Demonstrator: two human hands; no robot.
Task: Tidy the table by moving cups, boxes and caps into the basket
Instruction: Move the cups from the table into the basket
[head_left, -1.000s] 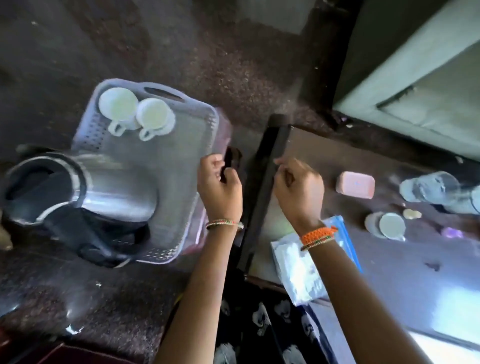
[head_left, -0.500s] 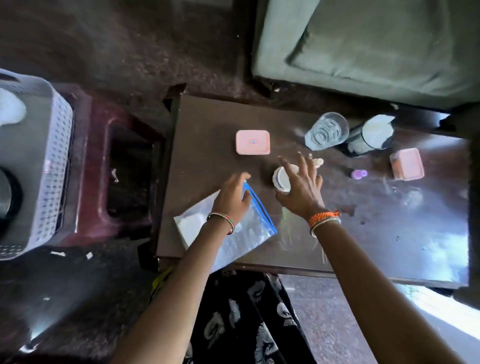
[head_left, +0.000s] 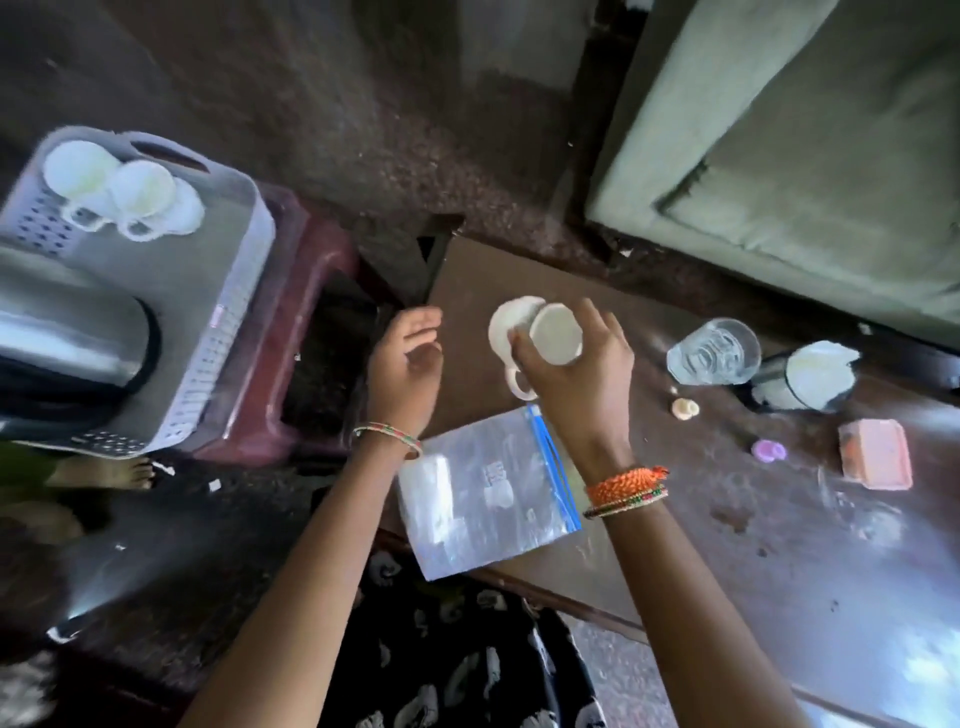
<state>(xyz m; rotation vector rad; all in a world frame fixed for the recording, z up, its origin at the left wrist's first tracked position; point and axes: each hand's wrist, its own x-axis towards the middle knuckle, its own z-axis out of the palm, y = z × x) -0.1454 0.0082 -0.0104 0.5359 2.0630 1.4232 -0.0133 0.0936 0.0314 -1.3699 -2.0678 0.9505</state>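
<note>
My right hand (head_left: 576, 384) grips a white handled cup (head_left: 556, 336), tipped on its side above the left end of the dark table (head_left: 701, 540); a second white round piece (head_left: 508, 325) sits against it. My left hand (head_left: 408, 364) hovers open and empty over the table's left edge. The grey basket (head_left: 241, 301) stands on a maroon stool (head_left: 311, 291) to the left and holds two white cups (head_left: 111, 182) and a steel kettle (head_left: 67, 332). On the table lie a pink box (head_left: 875, 453), a purple cap (head_left: 769, 450) and a cream cap (head_left: 684, 408).
A zip bag (head_left: 488, 493) lies at the table's near edge under my arms. A clear glass (head_left: 714, 352) and a black mesh cup (head_left: 800, 376) stand at the back. A green cushion (head_left: 805, 156) lies beyond the table. A bare foot (head_left: 117, 473) is near the stool.
My right hand has closed on the white cup, lifted it off the table and carried it left. My left hand left the zip bag and moved toward the table's left edge.
</note>
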